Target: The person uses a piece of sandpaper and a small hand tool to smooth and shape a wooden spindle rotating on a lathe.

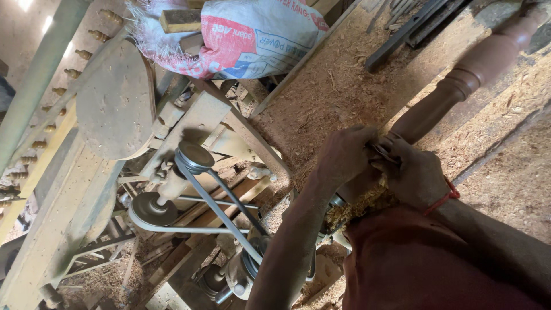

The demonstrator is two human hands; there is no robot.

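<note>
A long turned wooden spindle [459, 86], reddish brown with rings and a bulge, runs from the upper right down to my hands on a lathe. My left hand [344, 156] is closed over the spindle's near end and over a thin metal tool [381, 152]. My right hand [414, 177], with a red thread on its wrist, grips the same tool from the other side, pressed against the wood. Curly wood shavings [367, 202] are piled just under both hands. The tool's tip is hidden between my fingers.
Left of my hands are a belt drive with grey pulleys [195, 158] and a lower wheel [152, 209]. A printed sack [252, 34] lies at the top. Sawdust covers the bench [333, 86]. Dark metal bars [407, 28] lie top right. Several small turned knobs [74, 73] line a rail at left.
</note>
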